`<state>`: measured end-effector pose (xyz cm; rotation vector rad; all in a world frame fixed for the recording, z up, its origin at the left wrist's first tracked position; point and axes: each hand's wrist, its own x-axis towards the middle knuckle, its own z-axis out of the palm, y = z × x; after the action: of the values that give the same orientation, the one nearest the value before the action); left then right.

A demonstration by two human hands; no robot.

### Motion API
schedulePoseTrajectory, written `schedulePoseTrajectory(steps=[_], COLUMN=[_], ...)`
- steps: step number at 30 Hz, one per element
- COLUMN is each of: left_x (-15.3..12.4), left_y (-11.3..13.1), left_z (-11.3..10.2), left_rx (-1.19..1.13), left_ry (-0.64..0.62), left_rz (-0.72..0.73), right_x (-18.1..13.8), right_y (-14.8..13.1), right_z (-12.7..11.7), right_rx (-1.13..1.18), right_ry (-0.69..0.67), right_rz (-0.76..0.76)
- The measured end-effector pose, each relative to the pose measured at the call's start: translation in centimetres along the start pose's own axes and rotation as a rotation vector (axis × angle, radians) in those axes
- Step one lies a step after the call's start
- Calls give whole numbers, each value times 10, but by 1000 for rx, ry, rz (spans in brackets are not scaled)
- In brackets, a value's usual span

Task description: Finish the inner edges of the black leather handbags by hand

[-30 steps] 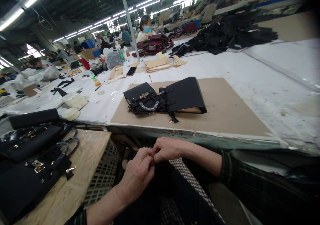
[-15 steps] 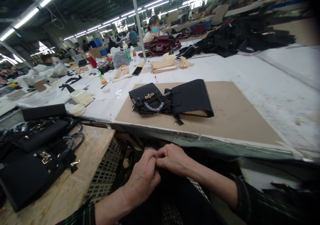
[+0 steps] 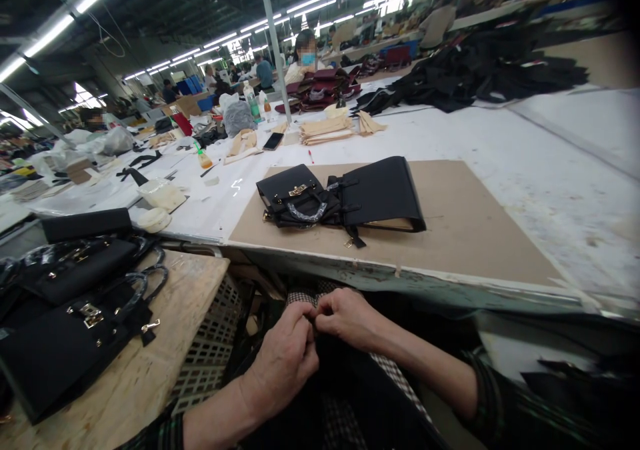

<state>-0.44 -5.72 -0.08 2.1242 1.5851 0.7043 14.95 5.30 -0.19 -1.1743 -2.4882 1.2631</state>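
My left hand (image 3: 285,357) and my right hand (image 3: 347,317) meet below the table edge, over my lap and a checked cloth (image 3: 305,297). Both have fingers curled and pinched together at the fingertips; what they pinch is too small to make out. On the brown board (image 3: 475,230) in front of me lies a black handbag (image 3: 300,200) with a gold clasp, touching a second black bag (image 3: 383,193) lying flat to its right.
Several black handbags (image 3: 65,317) lie on a wooden side table (image 3: 165,343) at my left. A white plastic crate (image 3: 210,350) stands beside it. A phone (image 3: 275,141), bottles, tan pieces (image 3: 323,129) and black material piles (image 3: 480,70) cover the long white table. Other people sit farther back.
The view shifted slightly; my hands stayed together at my lap, fingers working a little. The bags on the board did not move.
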Motion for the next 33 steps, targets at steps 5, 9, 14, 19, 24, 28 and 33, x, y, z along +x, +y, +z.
schedulePoseTrajectory(steps=[5,9,14,19,24,28,33], left_x=[0,5,10,18,24,28,29], left_y=[2,1,-6,-18,-25,-25,-24], left_z=[-1,-16,-35,-38,-32,-29,-28], left_rx=[-7,-127,-217,-234,-246,-224,-205], left_ry=[-15,-51,-131,-211,-210,-225,-228], left_rz=[26,-31,-182,-147,-79,-43,-14], right_x=[-3,-8,-10,-8,-10,-11,-11], right_y=[0,1,7,19,28,30,32], right_z=[-3,-11,-13,-10,-11,-15,-15], right_rx=[-32,32,146,258,348,385,465], right_ry=[24,-4,-29,-56,-70,-95,-124], right_rz=[-4,19,10,8,33,24,35])
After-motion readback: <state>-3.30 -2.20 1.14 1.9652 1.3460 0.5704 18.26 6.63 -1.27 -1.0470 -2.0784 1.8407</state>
